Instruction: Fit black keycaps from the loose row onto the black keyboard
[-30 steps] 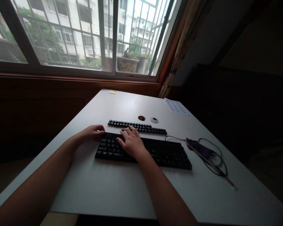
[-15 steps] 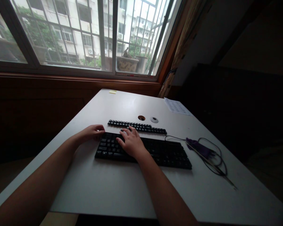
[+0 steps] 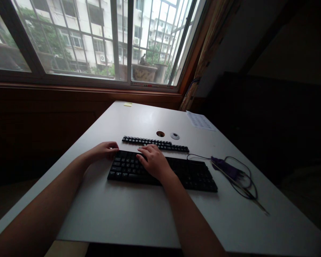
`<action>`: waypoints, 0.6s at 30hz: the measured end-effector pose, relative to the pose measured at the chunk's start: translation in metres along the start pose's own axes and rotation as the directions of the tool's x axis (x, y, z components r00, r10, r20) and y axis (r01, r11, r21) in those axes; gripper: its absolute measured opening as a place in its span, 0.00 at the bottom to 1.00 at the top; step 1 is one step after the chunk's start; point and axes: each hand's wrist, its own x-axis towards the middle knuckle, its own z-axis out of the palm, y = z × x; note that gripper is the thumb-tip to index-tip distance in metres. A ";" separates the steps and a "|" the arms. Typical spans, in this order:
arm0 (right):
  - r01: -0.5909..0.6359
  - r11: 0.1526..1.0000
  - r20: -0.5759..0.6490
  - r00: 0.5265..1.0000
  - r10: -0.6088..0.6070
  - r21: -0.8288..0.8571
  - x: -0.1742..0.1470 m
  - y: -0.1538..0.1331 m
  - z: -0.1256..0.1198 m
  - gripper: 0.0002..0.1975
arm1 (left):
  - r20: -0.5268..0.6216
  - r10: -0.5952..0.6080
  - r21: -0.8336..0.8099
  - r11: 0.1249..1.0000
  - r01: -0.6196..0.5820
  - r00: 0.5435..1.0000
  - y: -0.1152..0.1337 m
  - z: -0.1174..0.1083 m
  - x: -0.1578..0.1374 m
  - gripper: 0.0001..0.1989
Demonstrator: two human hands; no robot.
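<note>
A black keyboard lies across the white table, its left part showing keys. My left hand is at its far left corner, fingers curled and thumb and forefinger closed at the edge. Over the keyboard's middle-left part reaches my right hand, palm down. Its fingers stretch leftward past the far edge, with the thumb apart from the forefinger. Whether anything small is under those fingertips is hidden. Just behind the keyboard, black keycaps stand in close rows, partly covered by my right hand.
To the right, a coiled cable lies with a purple cloth and a thin rod. Farther back are a round table hole, a grey ring, a printed sheet and a yellow sticky note.
My right hand has shifted slightly to the right, and its fingers have drawn closer together, uncovering more keys on the left. My left hand and the keyboard stay where they were.
</note>
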 end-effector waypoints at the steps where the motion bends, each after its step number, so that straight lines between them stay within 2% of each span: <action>1: 0.019 1.000 0.008 1.000 -0.020 0.022 -0.001 0.002 -0.005 0.17 | 0.000 0.000 -0.001 1.000 0.000 1.000 0.001 0.000 0.000 0.21; 7: 0.132 0.990 0.133 0.981 -0.138 0.050 -0.007 0.007 -0.023 0.09 | -0.006 -0.004 0.010 1.000 0.004 1.000 0.001 0.000 -0.002 0.21; 18: 0.149 0.988 0.222 0.965 -0.138 -0.034 -0.007 0.005 -0.025 0.14 | -0.013 -0.006 0.027 1.000 0.006 1.000 0.001 0.000 -0.003 0.20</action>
